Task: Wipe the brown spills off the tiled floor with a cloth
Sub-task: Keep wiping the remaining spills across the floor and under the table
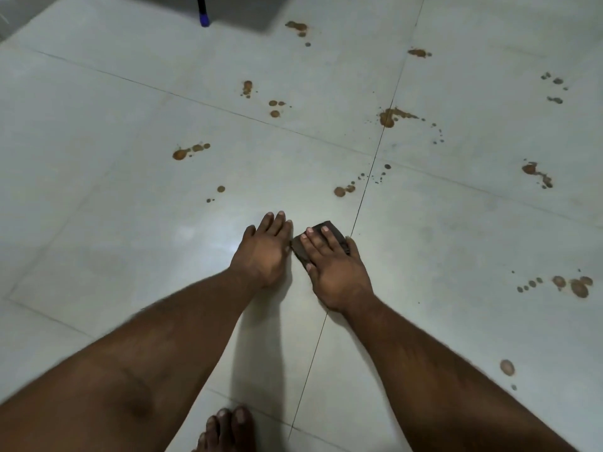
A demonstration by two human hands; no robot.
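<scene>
A small dark brown folded cloth (328, 229) lies on the pale tiled floor (130, 223). My right hand (336, 269) presses flat on it with straight fingers. My left hand (264, 249) rests flat on the bare tile just left of the cloth. Brown spills dot the floor: one cluster (342, 190) just beyond the cloth, one at the left (186, 152), one on the grout line (390, 117), and several more further off and to the right (579, 287).
My bare toes (228, 429) show at the bottom edge. A black pole with a blue tip (204, 14) stands at the far top, next to a grey shadowed object. Dark grout lines cross the floor.
</scene>
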